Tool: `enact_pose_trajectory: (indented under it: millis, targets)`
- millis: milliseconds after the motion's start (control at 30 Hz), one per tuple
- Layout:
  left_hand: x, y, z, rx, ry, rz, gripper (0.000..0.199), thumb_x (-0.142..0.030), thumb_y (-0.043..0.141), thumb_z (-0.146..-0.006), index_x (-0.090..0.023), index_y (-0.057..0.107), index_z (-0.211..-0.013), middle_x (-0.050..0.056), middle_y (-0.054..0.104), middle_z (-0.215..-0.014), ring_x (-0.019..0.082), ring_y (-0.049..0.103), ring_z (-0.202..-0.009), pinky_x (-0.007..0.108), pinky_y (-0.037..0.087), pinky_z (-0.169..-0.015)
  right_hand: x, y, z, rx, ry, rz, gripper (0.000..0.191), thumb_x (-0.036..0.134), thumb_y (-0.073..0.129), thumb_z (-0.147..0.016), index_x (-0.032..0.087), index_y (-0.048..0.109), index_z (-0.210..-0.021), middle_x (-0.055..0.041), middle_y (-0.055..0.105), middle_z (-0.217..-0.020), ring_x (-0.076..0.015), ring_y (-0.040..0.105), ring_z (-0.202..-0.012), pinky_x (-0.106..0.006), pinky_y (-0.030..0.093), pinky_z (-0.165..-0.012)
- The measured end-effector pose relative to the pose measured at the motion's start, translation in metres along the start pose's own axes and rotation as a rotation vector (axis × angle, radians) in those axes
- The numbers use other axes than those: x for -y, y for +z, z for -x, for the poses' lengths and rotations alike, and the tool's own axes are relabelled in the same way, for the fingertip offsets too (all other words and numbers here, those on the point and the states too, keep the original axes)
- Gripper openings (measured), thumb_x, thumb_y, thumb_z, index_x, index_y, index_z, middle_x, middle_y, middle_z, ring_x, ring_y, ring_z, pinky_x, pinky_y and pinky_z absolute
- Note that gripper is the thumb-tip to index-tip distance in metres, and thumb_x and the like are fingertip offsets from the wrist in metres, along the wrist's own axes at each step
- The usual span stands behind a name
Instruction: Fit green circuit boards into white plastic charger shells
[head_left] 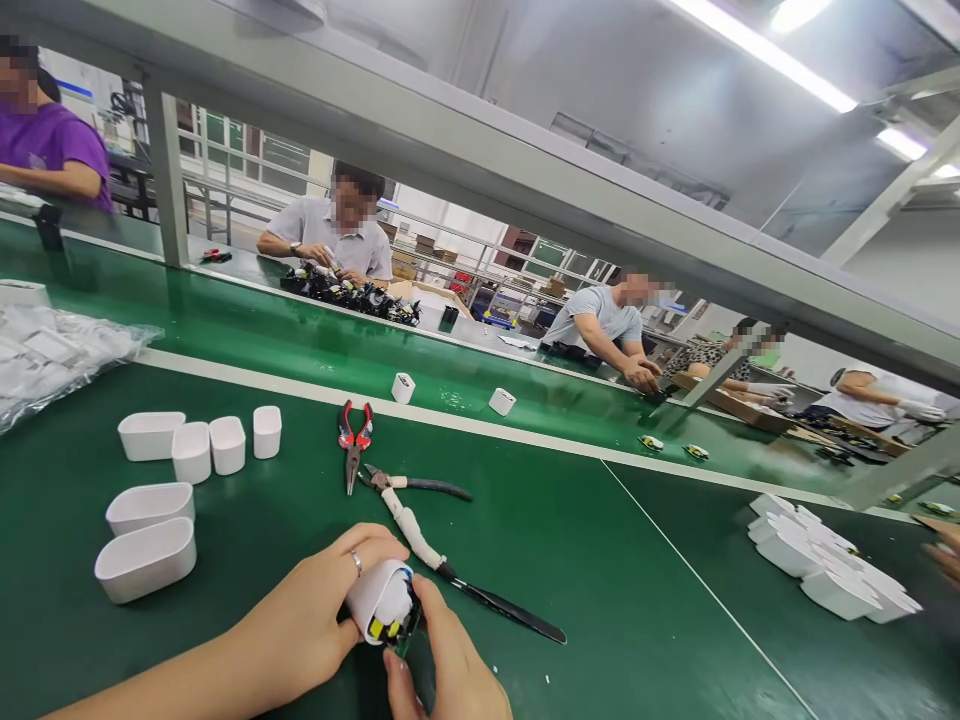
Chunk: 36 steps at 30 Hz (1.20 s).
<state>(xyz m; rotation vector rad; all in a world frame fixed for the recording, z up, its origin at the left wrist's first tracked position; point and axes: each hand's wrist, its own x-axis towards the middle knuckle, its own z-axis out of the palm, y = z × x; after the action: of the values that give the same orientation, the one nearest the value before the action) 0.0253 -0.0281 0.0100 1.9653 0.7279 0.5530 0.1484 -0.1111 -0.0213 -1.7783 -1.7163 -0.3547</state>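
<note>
My left hand [330,600] is closed around a white plastic housing [365,597], its mouth tilted towards my right hand. At that mouth sits a circuit board [407,632] with yellow, black and white parts, partly inside the housing. My right hand [457,655] pinches the board's outer edge between thumb and fingers. Just beyond my hands lie diagonal cutters [405,520] with white-wrapped and dark handles, red-handled needle-nose pliers [353,445], and black tweezers [510,608].
Several white housings [146,560] stand at the left, near a clear bag of white parts [60,350]. More housings [825,560] are grouped at the right. On the green belt [450,390] beyond sit two housings and small boards. Several co-workers [349,235] sit across it.
</note>
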Motion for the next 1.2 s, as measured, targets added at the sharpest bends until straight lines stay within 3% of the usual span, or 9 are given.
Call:
enact_pose_trajectory:
  millis: [100,200,367,667,767,833,900,1000,1200]
  targets:
    - [0.0,0.0,-0.001,-0.007,-0.027,0.086,0.049,0.002,0.042,-0.056,-0.022,0.046,-0.099,0.001,0.043,-0.111,0.015,0.044,-0.096,0.021,0.037,-0.074,-0.001,-0.001,-0.006,0.024,-0.054,0.027,0.044,0.015,0.035,-0.067,0.021,0.047,-0.109,-0.006,0.06,-0.092,-0.0177,0.06,-0.078,-0.024,0.052,-0.056]
    - [0.001,0.002,-0.003,0.022,-0.091,0.248,0.047,-0.001,0.048,-0.054,-0.019,0.046,-0.097,0.0,0.05,-0.096,0.012,0.048,-0.076,0.019,0.037,-0.062,-0.002,-0.002,-0.008,0.025,-0.095,0.085,0.049,0.016,0.044,-0.064,0.025,0.045,-0.113,-0.0073,0.053,-0.108,-0.0232,0.054,-0.093,-0.029,0.052,-0.064]
    - [0.007,0.011,-0.004,0.116,-0.163,0.576,0.055,-0.002,0.049,-0.053,-0.017,0.041,-0.105,-0.004,0.052,-0.074,0.009,0.047,-0.062,0.018,0.035,-0.053,-0.004,-0.001,-0.008,0.141,-0.051,0.048,0.069,0.013,0.053,-0.056,0.029,0.035,-0.121,-0.0035,0.043,-0.122,-0.0252,0.05,-0.1,-0.029,0.053,-0.064]
    - [0.012,0.013,-0.002,0.202,-0.095,0.682,0.06,-0.005,0.05,-0.056,-0.021,0.039,-0.113,0.002,0.057,-0.093,0.018,0.051,-0.087,0.028,0.039,-0.077,-0.009,0.006,-0.002,0.162,-0.037,-0.233,0.068,0.009,0.052,-0.057,0.026,0.037,-0.12,-0.0009,0.042,-0.123,-0.0208,0.044,-0.107,-0.026,0.045,-0.081]
    - [0.007,0.01,-0.002,0.231,-0.076,0.793,0.067,-0.008,0.049,-0.057,-0.022,0.031,-0.12,0.004,0.046,-0.115,0.017,0.048,-0.095,0.029,0.035,-0.085,-0.007,0.011,0.0,0.107,0.096,-0.366,0.069,0.008,0.048,-0.059,0.024,0.029,-0.123,-0.0008,0.048,-0.118,-0.0168,0.049,-0.102,-0.021,0.045,-0.079]
    - [0.002,0.005,-0.003,0.208,-0.085,0.865,0.068,-0.013,0.051,-0.056,-0.022,0.031,-0.121,0.004,0.044,-0.118,0.017,0.047,-0.097,0.028,0.035,-0.085,-0.006,0.013,0.0,0.063,0.21,-0.39,0.069,0.009,0.047,-0.061,0.022,0.023,-0.125,-0.0025,0.053,-0.111,-0.0154,0.054,-0.095,-0.02,0.047,-0.074]
    - [-0.004,-0.001,-0.003,0.161,-0.105,0.804,0.054,-0.019,0.05,-0.06,-0.02,0.043,-0.114,0.003,0.054,-0.108,0.018,0.05,-0.092,0.028,0.037,-0.081,-0.005,0.015,-0.001,-0.002,0.229,-0.371,0.063,0.011,0.046,-0.061,0.021,0.028,-0.12,-0.0051,0.054,-0.108,-0.0171,0.054,-0.095,-0.022,0.047,-0.074]
    - [-0.012,-0.01,-0.004,0.113,-0.099,0.563,0.031,-0.022,0.042,-0.07,-0.016,0.06,-0.094,0.001,0.063,-0.084,0.017,0.054,-0.08,0.026,0.039,-0.074,-0.005,0.012,-0.004,-0.099,0.13,-0.302,0.049,0.008,0.042,-0.061,0.021,0.041,-0.108,-0.007,0.051,-0.104,-0.0189,0.051,-0.097,-0.026,0.046,-0.076]
    - [-0.02,-0.013,-0.001,0.102,-0.098,0.273,0.028,-0.021,0.04,-0.071,-0.015,0.065,-0.083,-0.003,0.063,-0.074,0.016,0.053,-0.074,0.019,0.039,-0.064,-0.003,0.005,-0.006,-0.129,0.048,-0.122,0.05,0.004,0.036,-0.061,0.022,0.044,-0.107,-0.0077,0.048,-0.1,-0.0197,0.05,-0.094,-0.029,0.046,-0.073]
